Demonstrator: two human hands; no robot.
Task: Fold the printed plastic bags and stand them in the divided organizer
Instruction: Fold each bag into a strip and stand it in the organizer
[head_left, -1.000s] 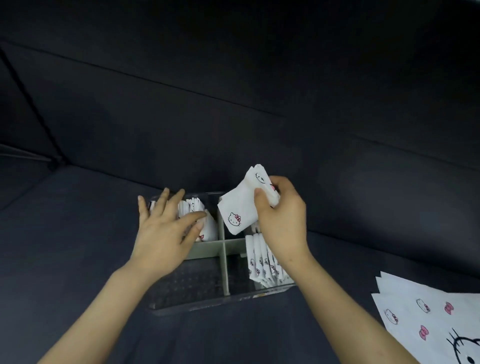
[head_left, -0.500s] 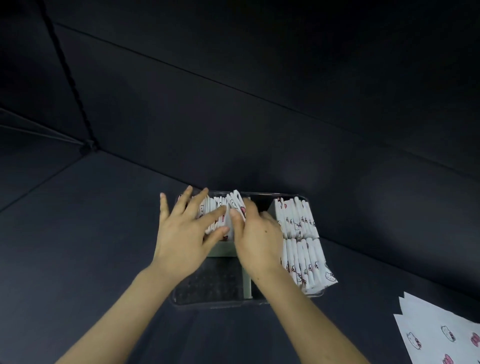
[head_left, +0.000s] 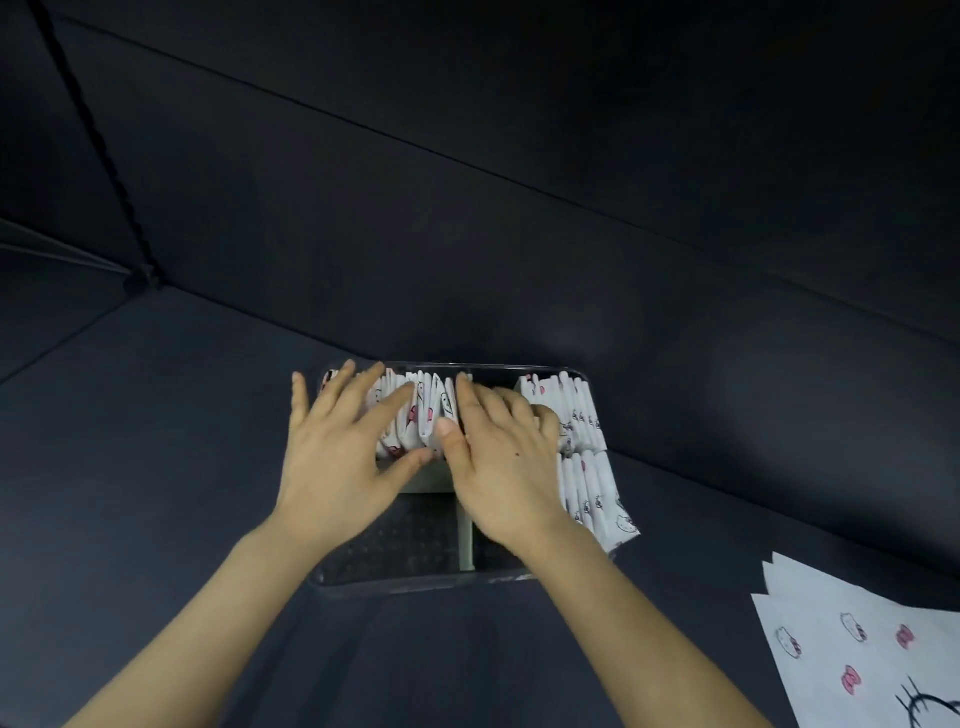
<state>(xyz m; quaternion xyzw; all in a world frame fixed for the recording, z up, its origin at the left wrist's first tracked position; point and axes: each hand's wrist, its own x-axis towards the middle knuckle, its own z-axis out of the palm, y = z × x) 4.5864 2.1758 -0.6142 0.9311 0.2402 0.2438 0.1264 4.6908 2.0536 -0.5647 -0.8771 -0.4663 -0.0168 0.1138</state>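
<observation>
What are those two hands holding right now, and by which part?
Nothing is held. The left hand and right hand press straight fingers on the top edges of the folded bags standing in the organizer.

Single view here, wide-angle, worn on the person's head and tipped forward and down along both forearms. It's in close: left hand (head_left: 332, 467) and right hand (head_left: 498, 467) sit mid-frame over the divided organizer (head_left: 415, 583). Dark surface (head_left: 156, 467) spreads around, flat printed bags (head_left: 857, 649) clipped at lower right.
</observation>
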